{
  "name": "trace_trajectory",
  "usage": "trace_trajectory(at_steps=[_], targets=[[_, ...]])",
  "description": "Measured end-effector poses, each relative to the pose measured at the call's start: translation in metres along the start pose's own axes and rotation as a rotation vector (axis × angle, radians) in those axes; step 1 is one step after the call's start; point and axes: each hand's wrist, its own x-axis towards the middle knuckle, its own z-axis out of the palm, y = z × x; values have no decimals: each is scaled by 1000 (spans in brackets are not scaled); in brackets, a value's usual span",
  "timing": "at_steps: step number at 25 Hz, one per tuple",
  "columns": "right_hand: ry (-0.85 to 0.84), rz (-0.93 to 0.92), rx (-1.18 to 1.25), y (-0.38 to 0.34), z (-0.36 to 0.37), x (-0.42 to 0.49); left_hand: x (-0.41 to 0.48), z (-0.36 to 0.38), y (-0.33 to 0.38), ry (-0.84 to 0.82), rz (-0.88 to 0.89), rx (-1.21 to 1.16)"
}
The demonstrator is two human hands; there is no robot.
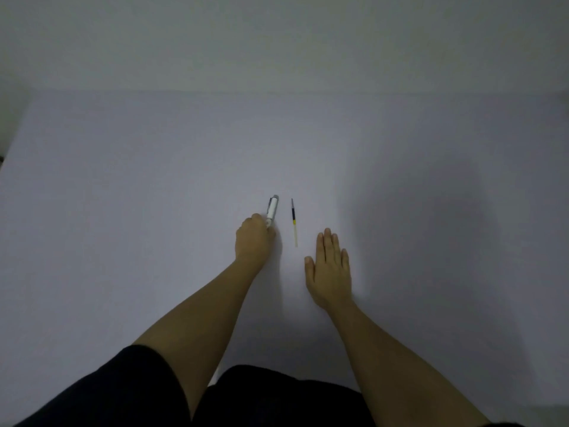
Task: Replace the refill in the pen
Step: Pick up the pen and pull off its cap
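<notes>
Left hand (253, 234) is curled closed around the near end of the pen (272, 210), white barrel with grey cap end and clip pointing far, lying on or just off the pale tabletop (154, 195); can't tell if it is lifted yet. Just right of the pen, apart from it, the refill (294, 222) lies loose on the tabletop, dark tip far, dark ink section, yellow band, clear tube end near. Further right and nearer, right hand (330, 266) rests flat, fingers together and extended, palm down, holding nothing, fingertips near the refill's near end but not touching. Step in hand looks like picking up the pen to open it; task looks barely begun, pen appears still assembled. To do it well: grip low on the barrel with the left hand, leave the far half free so the right hand can take it and twist the two halves apart; keep the barrel level so the spring and old refill don't drop out; avoid nudging the loose refill, it rolls easily. Dim light, small pen details unclear.
</notes>
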Motion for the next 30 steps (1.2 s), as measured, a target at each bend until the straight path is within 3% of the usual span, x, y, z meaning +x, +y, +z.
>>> trace_trajectory(at_steps=[2,5,8,11,14,17,23,27,30], targets=[[100,18,133,-4,-14,11,-2,-9,-4,-9,84,0],[189,183,616,-18,-46,42,-6,-29,-7,-37,194,-89],[29,253,987,-39,-78,63,-10,-49,-4,-37,310,-144],[-76,162,1118,-52,-91,65,-11,-61,1,-39,429,-150],[-46,158,1206,-56,-94,60,-14,-63,4,-41,566,-110],[-30,168,1243,-60,-95,58,-17,-62,3,-7,588,-153],[-35,168,1264,-72,-100,61,-25,-52,0,64,509,-288],[94,217,1326,-64,-104,70,-28,-44,-23,1,416,-301],[-54,187,1070,-37,-114,87,-34,-38,-46,-18,289,-351]])
